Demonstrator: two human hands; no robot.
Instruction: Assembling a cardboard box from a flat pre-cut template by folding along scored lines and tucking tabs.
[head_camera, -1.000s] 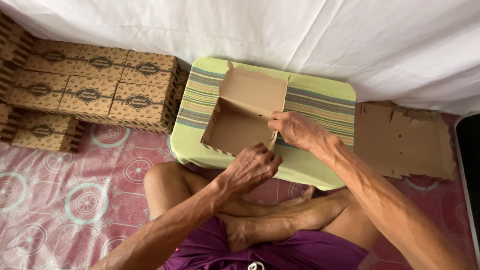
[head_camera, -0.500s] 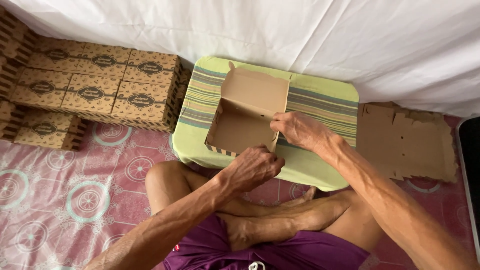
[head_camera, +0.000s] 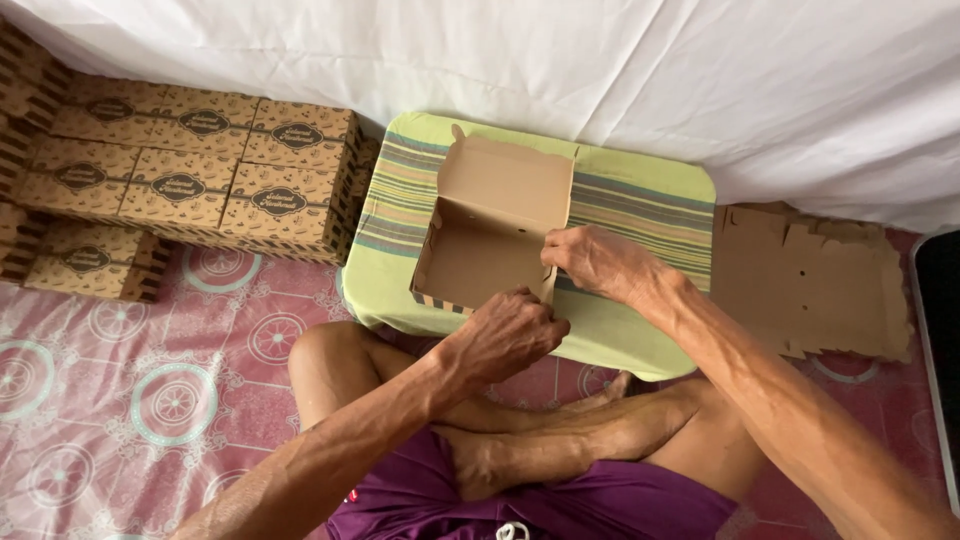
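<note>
Cardboard box (head_camera: 480, 250) open on striped table (head_camera: 640, 200), lid away; right hand (head_camera: 598, 262) pinching right wall, left hand (head_camera: 508, 335) curled on near corner, equally close.

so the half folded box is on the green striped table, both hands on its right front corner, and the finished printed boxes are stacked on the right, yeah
Not quite. The head view shows the finished printed boxes stacked on the left, not the right; what lies on the right is flat unfolded cardboard. The rest holds: the half-folded box sits on the green striped table, with the left hand and right hand at its right front corner.
</note>
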